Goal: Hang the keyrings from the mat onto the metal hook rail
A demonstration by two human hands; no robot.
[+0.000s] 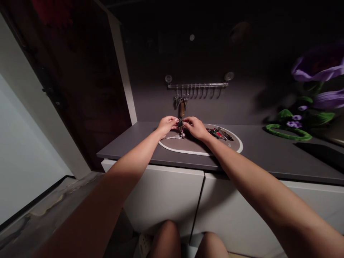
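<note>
Both hands meet over the left part of an oval mat (185, 148) with a pale rim. Between my left hand (167, 126) and my right hand (195, 127) hangs a bunch of keys (180, 125) with a dark key head. Fingertips of both hands are pinched on its ring from either side. Beneath, a light-coloured item (174, 137) lies on the mat, its kind unclear. Right of my right hand, a pile of keys (220, 133) rests on the mat. On the wall above, a clear hook rail (197, 85) carries several keys (182, 102) at its left end, one with a brown tag.
The mat lies on a dark countertop (258, 157) above white cabinet doors (166, 190). Purple flowers (319, 68) with a green ring-shaped base (288, 133) stand at the right. Nearby lies a flat black object (321, 154). A dark door (80, 79) is at the left.
</note>
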